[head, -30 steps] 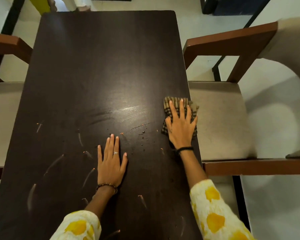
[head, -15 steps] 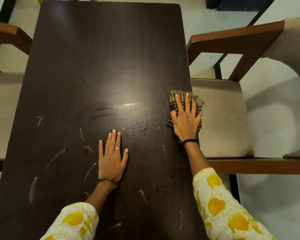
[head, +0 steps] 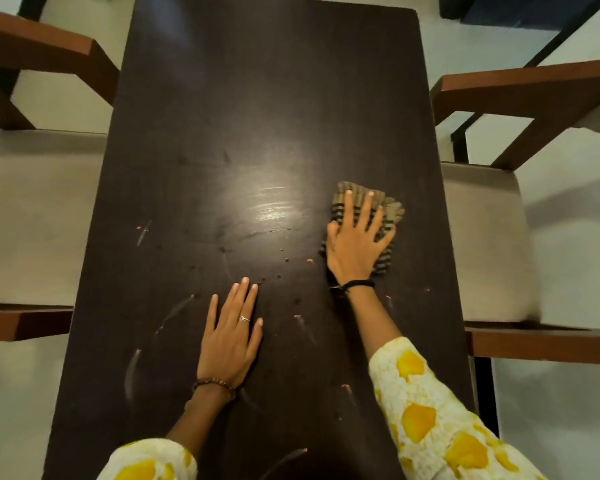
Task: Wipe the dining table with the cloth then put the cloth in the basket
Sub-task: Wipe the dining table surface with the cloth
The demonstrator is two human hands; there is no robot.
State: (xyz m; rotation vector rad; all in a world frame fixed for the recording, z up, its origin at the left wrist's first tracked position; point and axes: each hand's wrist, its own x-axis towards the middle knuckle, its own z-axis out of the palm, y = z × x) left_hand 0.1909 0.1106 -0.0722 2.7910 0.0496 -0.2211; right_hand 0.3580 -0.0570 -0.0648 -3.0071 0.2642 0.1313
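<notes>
A dark brown dining table [head: 257, 116] fills the middle of the head view. A folded brown checked cloth [head: 390, 211] lies on its right half. My right hand [head: 357, 244] presses flat on the cloth with fingers spread, covering most of it. My left hand [head: 231, 337] rests palm down on the bare tabletop nearer to me, fingers apart, holding nothing. Small dark crumbs [head: 286, 260] and pale smear marks [head: 174, 311] dot the table between and around my hands. No basket is in view.
A wooden armchair with a pale cushion [head: 485, 244] stands close against the table's right side, and another armchair [head: 35, 216] against the left side. Pale floor shows beyond the table's far end.
My right hand has slid the cloth from the table's right edge inward toward the middle. The left hand has stayed in place. The camera has shifted, showing more of the left chair.
</notes>
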